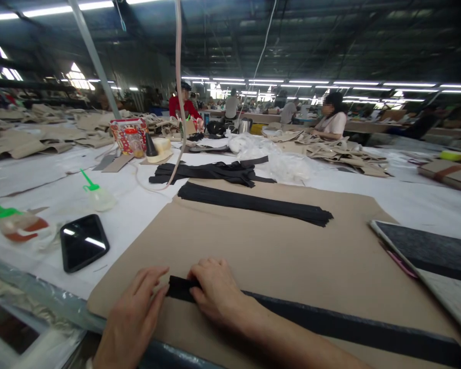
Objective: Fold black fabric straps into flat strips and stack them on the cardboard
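A long black fabric strip [322, 320] lies across the near part of the tan sheet [253, 246], running from its left end towards the lower right. My right hand [215, 287] is closed over the strip near that end, fingers bent and thumb against it; the forearm hides a stretch of it. Beside the strip's left tip is my left hand [136, 307], its fingers and thumb slightly apart, with nothing visible between them. Further back on the sheet, a flat stack of black strips [253, 202] lies at a slant.
To the left are a black phone [84, 243] and two green-tipped bottles [100, 197] [19, 223]. Behind the sheet lies a heap of black strips [211, 173]. A hose [179, 77] hangs down. At right rests a grey-and-black board [438, 261]. Other people sit further back.
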Action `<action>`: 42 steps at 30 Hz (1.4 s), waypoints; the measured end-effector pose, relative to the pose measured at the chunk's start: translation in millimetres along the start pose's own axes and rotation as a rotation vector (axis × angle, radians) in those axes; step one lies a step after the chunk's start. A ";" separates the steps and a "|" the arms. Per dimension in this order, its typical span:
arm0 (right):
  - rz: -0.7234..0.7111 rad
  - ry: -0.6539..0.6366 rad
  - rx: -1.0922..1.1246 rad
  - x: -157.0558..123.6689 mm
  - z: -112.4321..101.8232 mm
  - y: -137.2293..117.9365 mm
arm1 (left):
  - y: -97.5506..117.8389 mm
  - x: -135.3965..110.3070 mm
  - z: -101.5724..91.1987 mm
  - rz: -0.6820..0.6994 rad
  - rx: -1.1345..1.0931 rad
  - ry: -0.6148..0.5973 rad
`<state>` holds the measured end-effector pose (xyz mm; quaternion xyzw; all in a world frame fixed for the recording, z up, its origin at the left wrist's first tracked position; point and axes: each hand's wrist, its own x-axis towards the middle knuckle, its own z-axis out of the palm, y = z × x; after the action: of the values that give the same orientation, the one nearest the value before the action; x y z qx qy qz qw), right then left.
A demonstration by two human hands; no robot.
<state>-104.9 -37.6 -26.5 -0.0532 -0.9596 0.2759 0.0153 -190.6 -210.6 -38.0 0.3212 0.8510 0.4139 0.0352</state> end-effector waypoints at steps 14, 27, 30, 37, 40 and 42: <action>-0.037 -0.002 0.044 19.6 3.7 -1.5 | -33.7 -19.3 16.6 0.735 0.673 0.069; -0.085 0.050 0.116 17.2 8.5 -0.8 | -44.5 -14.3 6.3 0.830 0.721 0.040; -0.088 0.050 0.126 15.0 7.8 -0.1 | -44.3 -14.2 6.0 0.834 0.719 0.039; -0.144 0.048 0.150 14.1 6.7 2.6 | -47.6 -15.6 7.6 0.830 0.720 0.033; -0.164 0.054 0.133 13.5 8.3 3.4 | -48.2 -15.5 7.9 0.815 0.699 0.039; -0.188 0.058 0.112 12.4 10.2 4.0 | -48.1 -15.5 7.8 0.807 0.681 0.049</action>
<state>-117.5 -38.3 -37.3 0.0298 -0.9426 0.3248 0.0717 -200.7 -236.0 -81.3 0.6068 0.7466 0.1020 -0.2530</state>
